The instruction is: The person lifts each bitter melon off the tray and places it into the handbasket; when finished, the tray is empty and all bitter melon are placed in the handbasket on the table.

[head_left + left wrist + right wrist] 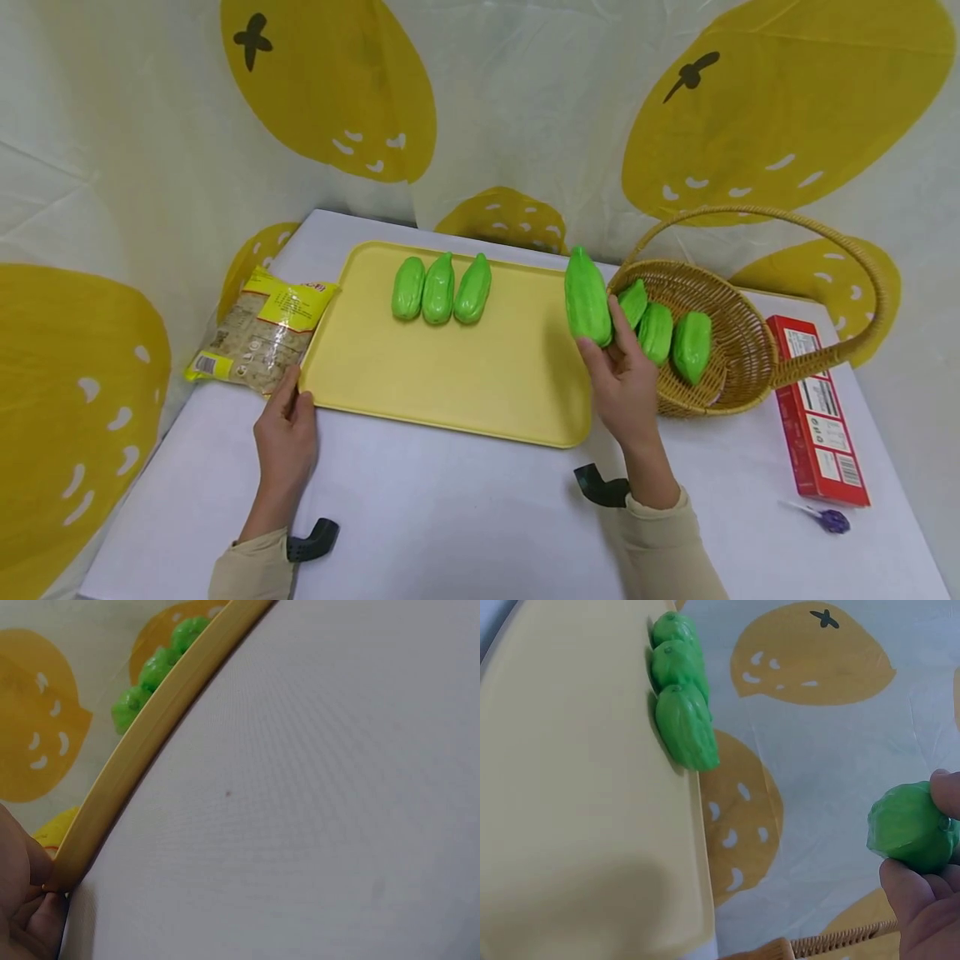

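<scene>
Clamping thumb and fingers on a green fruit, the right hand has it up between yellow tray and basket; left hand pinches the tray's corner, probably to steady it.

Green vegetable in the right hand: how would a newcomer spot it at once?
Find the yellow tray, then its right end, near the basket. There the right hand grips a green vegetable. Unlike its lookalikes on the tray or in the basket, it is held up.
</scene>
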`<state>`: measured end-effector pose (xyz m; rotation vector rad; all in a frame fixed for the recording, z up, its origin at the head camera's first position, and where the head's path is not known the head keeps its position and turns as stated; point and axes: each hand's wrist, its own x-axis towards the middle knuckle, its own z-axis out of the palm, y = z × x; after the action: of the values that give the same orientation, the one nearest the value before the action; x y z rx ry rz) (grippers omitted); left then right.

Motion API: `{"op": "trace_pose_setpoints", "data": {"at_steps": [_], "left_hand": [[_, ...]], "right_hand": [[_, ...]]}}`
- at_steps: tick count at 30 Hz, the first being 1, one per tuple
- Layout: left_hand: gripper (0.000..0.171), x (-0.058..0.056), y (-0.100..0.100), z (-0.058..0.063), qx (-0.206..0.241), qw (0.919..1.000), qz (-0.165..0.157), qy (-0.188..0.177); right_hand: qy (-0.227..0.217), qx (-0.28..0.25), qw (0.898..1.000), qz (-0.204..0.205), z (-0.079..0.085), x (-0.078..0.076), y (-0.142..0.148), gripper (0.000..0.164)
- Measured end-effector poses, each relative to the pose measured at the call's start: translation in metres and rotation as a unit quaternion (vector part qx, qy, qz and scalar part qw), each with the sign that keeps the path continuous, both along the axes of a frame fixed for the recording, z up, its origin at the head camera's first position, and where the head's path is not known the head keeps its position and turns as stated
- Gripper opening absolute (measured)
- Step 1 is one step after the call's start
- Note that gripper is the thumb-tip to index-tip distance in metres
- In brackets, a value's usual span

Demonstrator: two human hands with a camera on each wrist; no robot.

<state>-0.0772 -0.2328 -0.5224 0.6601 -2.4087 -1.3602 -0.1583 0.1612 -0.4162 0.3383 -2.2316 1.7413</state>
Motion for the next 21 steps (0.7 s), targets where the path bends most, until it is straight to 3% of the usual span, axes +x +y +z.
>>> {"op": "trace_pose_setpoints", "data": {"at_steps": [21], "left_hand": [[0.047, -0.001, 0.0, -0.001, 0.008, 1.0, 0.003, 0.002]], "right_hand": [[0.01, -0.006, 0.996, -0.088, 0.004, 0.013, 0.037, 0.061]]}}
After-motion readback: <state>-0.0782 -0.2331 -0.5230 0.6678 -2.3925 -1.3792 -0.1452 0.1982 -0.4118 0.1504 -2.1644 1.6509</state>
